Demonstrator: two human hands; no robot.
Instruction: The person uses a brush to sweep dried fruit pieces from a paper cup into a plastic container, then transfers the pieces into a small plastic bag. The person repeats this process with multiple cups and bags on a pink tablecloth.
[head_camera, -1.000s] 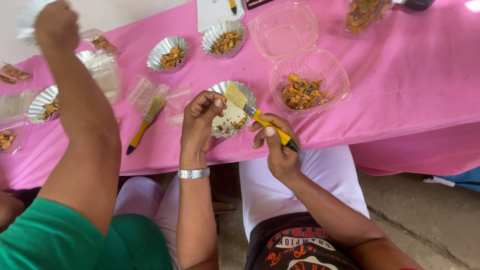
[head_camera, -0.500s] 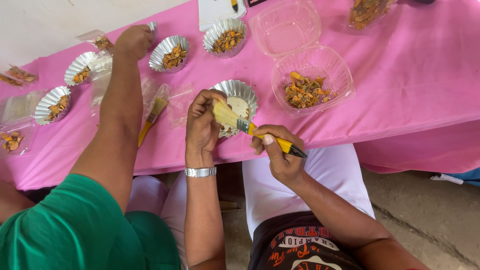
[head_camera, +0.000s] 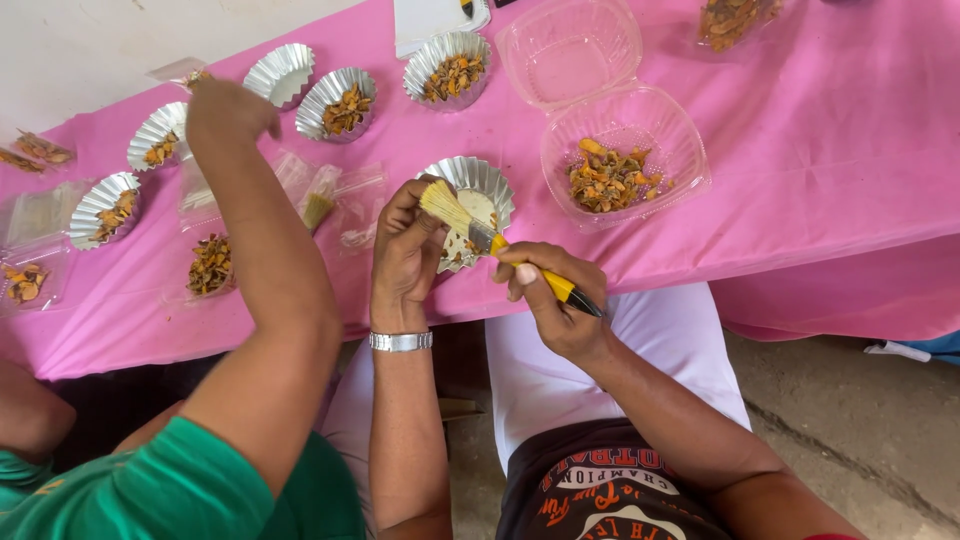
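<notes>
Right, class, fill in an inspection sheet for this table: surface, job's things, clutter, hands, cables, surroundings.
Surface: pink tablecloth, draped over the front edge.
Job's things: foil cup tilted at the table edge; yellow-handled brush with its bristles at the cup's rim.
Clutter: more foil cups with orange-brown pieces, one cup that looks empty; open clear plastic box holding similar pieces; small clear bags; second brush.
Hands: left hand holds the foil cup; right hand grips the brush handle; another person's hand reaches over the far cups.
Cables: nothing seen.
Surroundings: concrete floor at the right.
</notes>
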